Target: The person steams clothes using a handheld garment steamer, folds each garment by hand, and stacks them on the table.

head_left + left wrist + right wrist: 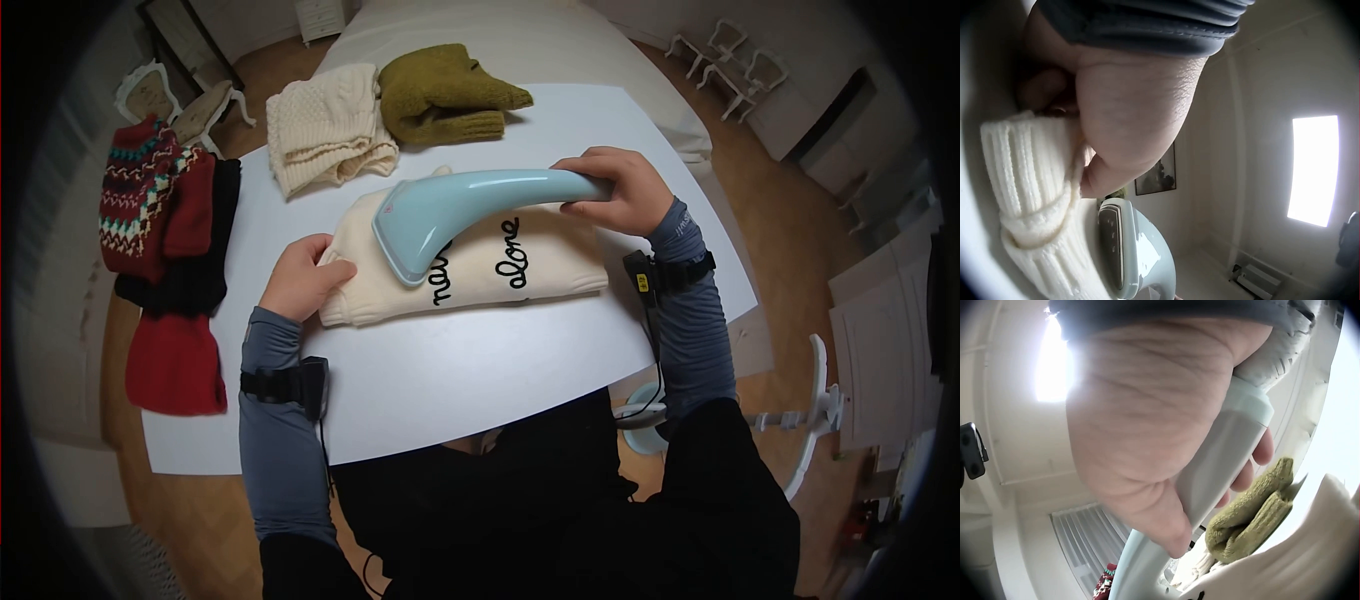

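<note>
A folded cream sweater (565, 262) with black lettering, "alone" readable, lies on the white table. My right hand (628, 192) grips the handle of a light blue garment steamer (470, 200), fingers wrapped around it. The steamer's wide head is over the left half of the sweater and covers part of the lettering. At the sweater's left end, my left hand (300, 278) pinches the ribbed edge between thumb and fingers. In the left wrist view the steamer head (1124, 250) shows its dark plate facing the knit, close to the ribbed cuff (1032, 162).
Behind the sweater sit a folded cream cable-knit (325, 125) and an olive knit (440, 95). A patterned red sweater (140, 205), a black garment (225, 230) and a red knit (177, 365) lie along the left edge. A white stand (815, 420) is at right.
</note>
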Available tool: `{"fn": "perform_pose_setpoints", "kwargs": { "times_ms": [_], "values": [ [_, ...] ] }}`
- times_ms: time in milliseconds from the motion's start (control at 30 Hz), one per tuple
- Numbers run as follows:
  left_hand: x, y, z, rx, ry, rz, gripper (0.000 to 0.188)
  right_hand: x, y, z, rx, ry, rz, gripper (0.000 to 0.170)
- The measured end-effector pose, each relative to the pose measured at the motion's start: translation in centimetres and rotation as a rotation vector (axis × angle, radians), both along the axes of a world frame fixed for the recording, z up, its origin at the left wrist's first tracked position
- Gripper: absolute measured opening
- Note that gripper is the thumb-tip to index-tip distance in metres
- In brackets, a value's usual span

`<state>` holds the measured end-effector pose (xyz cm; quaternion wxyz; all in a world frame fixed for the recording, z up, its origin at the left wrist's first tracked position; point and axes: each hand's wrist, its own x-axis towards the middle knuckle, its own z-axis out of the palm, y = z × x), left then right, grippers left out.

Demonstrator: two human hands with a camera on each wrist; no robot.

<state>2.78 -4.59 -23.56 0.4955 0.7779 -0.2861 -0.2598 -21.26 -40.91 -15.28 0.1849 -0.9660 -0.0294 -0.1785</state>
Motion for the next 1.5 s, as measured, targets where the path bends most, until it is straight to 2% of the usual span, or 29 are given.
{"fn": "perform_pose_setpoints", "kwargs": {
  "times_ms": [400,467,600,800,1000,1133,1233,1400,1500],
  "values": [
    [0.9,0.1,-0.7,-0.010,-0.067,0.057,0.031,-8.6,-2.7,0.7,0.099,0.016,-0.140,0.043],
    [0.8,0.1,-0.5,-0.012,-0.076,0.059,0.031,-10.1,-3.3,0.7,0.096,0.072,-0.225,0.043],
    [0.7,0.2,-0.3,0.000,-0.083,0.088,0.030,-12.7,-4.6,0.1,0.078,0.047,-0.282,0.043],
    [1.5,0.6,-1.1,-0.046,-0.107,0.073,0.029,-14.4,-7.2,-2.0,0.073,0.013,-0.522,0.046],
    [2.7,0.9,-2.0,-0.035,-0.079,0.095,0.028,-11.0,-10.4,-5.6,-0.098,0.054,-0.755,0.049],
    [3.5,1.0,-2.7,-0.047,-0.045,0.080,0.027,-6.6,-11.5,-7.4,-0.073,0.156,-0.917,0.055],
    [3.0,1.0,-2.3,-0.048,-0.046,0.086,0.028,-3.8,-13.2,-8.8,-0.131,0.152,-0.974,0.058],
    [2.9,1.0,-2.5,-0.098,-0.059,0.142,0.027,0.9,-16.0,-8.7,-0.032,0.289,-0.972,0.070],
    [2.3,0.7,-1.8,-0.085,-0.049,0.147,0.027,2.9,-17.3,-9.1,-0.030,0.290,-0.970,0.072]
  ]
}}
